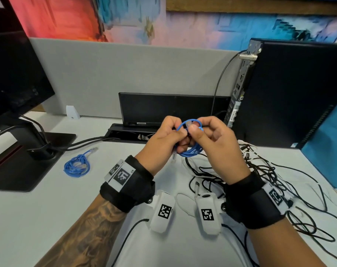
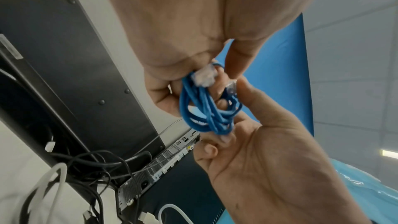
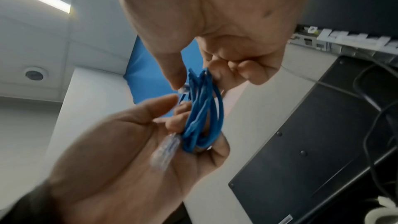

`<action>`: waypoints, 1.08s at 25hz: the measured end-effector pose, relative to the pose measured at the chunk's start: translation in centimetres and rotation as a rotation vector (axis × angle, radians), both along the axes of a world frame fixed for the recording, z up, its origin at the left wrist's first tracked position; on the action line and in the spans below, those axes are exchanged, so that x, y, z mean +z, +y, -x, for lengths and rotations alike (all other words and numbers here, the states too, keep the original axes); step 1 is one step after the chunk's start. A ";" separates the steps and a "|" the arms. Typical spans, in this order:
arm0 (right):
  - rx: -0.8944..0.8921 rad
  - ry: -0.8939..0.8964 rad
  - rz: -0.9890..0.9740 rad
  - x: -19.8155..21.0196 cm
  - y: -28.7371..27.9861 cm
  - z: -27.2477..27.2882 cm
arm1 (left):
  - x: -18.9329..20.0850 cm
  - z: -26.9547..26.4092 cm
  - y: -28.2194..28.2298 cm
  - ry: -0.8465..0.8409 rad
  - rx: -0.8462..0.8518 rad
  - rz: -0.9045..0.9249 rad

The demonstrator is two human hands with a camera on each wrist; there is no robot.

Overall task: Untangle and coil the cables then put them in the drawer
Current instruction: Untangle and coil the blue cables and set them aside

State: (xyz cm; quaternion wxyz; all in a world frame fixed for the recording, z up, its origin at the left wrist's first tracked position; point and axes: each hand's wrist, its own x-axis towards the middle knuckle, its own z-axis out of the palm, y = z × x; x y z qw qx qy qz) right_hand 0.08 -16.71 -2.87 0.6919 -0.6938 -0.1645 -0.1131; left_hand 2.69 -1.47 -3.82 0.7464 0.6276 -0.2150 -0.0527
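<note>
Small blue coiled network cable (image 1: 189, 151) being held above white desk (image 1: 48, 218), between both hands. Left hand (image 1: 160, 139) fingers gripping coil; right hand (image 1: 212, 143) fingers pinching clear plug end. Second blue coiled cable (image 1: 76, 166) lying on desk, left. Tangled black and white cables (image 1: 269, 182) lying right.

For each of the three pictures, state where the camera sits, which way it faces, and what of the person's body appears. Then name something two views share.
Head: worn on the head, looking down at the desk; both forearms, left hand, right hand.
Left wrist: under the left hand, looking along it; both palms.
Right wrist: under the right hand, looking along it and up toward the ceiling; both palms.
Shared: all three show the blue cable coil held between both hands.
</note>
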 end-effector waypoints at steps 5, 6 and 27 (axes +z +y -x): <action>0.042 -0.039 0.102 0.0 -1.2 -0.3 | -0.2 0.1 -0.3 -0.030 0.019 -0.038; -0.009 -0.068 0.159 -0.1 -1.3 -0.4 | -0.3 0.1 -0.1 -0.045 0.022 -0.072; -0.350 -0.203 0.214 1.9 -2.4 -0.4 | -0.6 0.6 -1.0 -0.108 -0.033 -0.153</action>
